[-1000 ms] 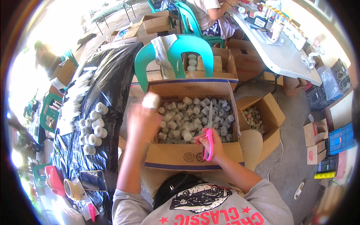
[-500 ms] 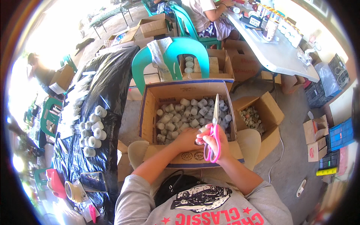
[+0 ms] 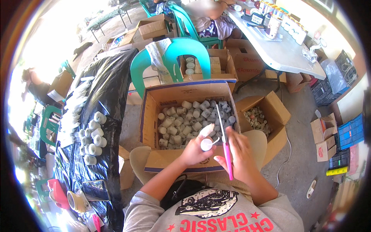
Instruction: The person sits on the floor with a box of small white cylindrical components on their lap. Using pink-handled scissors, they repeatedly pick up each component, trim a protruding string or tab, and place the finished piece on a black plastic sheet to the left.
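My left hand (image 3: 194, 153) is closed around a small white cup-like piece (image 3: 206, 144), its round face turned up and a thin pale strip sticking out at one side. Beside it, my right hand (image 3: 242, 154) holds pink-handled scissors (image 3: 227, 159), seen edge-on, with the blades pointing away from me; its fingers are fairly straight. Both hands are over the near side of a cardboard box (image 3: 185, 92) in front of me. Inside lie many small whitish-grey cylinders (image 3: 178, 123), heaped loosely. Parts of the fingers under the white piece are hidden.
To the left, a black-plastic-covered table (image 3: 106, 131) bears white rolls (image 3: 99, 141) and a phone (image 3: 96, 190). A smaller box of scraps (image 3: 284, 112) stands at right. Beyond are a green chair (image 3: 193, 46) and a white table (image 3: 278, 63) where another person sits.
My hands have moved apart, and the white piece now shows in my left hand. The scissors have turned from flat to edge-on in my right hand. The view has shifted slightly.
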Tool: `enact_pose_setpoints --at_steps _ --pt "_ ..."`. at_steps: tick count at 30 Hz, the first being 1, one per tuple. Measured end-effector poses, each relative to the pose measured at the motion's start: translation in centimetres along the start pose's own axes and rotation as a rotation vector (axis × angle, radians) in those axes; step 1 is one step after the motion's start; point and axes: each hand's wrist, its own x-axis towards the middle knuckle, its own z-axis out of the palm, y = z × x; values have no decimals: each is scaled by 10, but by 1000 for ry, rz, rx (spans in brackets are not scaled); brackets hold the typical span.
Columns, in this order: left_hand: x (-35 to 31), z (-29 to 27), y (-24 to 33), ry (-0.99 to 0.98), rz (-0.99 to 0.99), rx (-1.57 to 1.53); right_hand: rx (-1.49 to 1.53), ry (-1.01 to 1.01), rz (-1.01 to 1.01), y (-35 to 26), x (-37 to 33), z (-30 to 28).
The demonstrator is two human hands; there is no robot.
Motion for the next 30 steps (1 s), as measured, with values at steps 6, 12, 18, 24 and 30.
enact_pose_setpoints --at_steps 6,12,18,24,30 --pt "-7 8 7 85 114 -66 24 -25 -53 2 -15 -15" --pt "-16 14 17 96 121 14 509 10 202 -2 -16 1" --pt "-25 10 17 34 265 234 533 38 13 -3 -7 16" --pt "-29 9 17 54 295 163 667 57 52 -5 -13 23" --pt "-31 15 19 103 299 239 381 81 45 -4 -22 19"
